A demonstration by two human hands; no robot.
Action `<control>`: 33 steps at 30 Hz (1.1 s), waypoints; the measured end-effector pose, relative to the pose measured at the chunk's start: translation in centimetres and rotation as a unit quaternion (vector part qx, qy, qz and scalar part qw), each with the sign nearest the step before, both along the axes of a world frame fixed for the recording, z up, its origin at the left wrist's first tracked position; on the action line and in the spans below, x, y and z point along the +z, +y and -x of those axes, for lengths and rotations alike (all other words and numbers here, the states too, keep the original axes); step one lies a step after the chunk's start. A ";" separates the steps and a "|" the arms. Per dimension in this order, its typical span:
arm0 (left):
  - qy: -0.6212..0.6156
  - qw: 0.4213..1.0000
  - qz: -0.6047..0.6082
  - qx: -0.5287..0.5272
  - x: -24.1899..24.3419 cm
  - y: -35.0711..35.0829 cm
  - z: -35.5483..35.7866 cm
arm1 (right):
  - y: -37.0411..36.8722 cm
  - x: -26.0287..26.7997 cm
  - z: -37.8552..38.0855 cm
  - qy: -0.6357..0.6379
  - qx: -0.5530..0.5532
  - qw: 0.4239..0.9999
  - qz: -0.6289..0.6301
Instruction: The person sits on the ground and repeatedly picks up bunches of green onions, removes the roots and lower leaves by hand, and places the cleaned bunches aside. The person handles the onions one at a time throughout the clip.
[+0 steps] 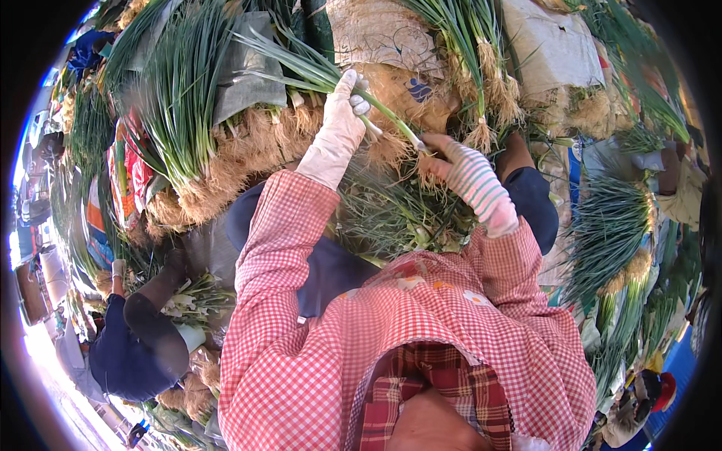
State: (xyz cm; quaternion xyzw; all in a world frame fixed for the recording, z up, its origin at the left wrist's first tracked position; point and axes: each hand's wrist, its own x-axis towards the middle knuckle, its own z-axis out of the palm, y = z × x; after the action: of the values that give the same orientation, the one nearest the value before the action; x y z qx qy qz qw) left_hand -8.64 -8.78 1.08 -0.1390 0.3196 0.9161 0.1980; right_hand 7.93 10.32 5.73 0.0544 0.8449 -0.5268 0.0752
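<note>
In my left hand (345, 110), in a pale glove, I grip several green onions (307, 67) by their lower stalks. Their leaves stretch to the upper left, and one root tuft (386, 147) hangs below the fist. My right hand (465, 175) wears a striped glove with bare fingertips. Its thumb and fingers are at the white root end (418, 145) of one of these onions; whether they pinch it is hard to tell. Under both hands, loose green leaves and trimmings (395, 208) lie heaped between my knees.
A tall bundle of green onions (183, 107) lies to the left, roots toward me. More onions (479, 73) rest ahead on woven sacks (383, 34). At far right is another onion pile (609, 225). A person in dark clothes (138, 344) sits at lower left.
</note>
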 end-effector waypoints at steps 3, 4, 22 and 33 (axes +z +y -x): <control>-0.011 0.999 0.018 -0.037 -0.1 -0.1 -0.2 | -1.6 -0.2 1.0 -0.167 0.002 0.982 0.093; -0.007 0.995 0.056 -0.078 0.4 0.2 -1.0 | -1.8 -0.3 1.2 -0.169 0.019 0.981 0.088; 0.000 0.924 0.293 -0.244 0.1 1.1 -3.1 | -5.1 1.5 -2.1 0.270 0.042 0.928 -0.254; 0.039 0.976 0.208 -0.049 2.5 0.7 -2.2 | 0.5 0.6 -6.4 -0.007 0.043 0.928 -0.370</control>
State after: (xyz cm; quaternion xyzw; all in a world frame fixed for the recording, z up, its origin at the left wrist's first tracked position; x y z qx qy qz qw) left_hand -6.43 -8.07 3.56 -0.1253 0.5171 0.8236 0.1966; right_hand 14.37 10.80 6.33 0.0454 0.9808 -0.1723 0.0786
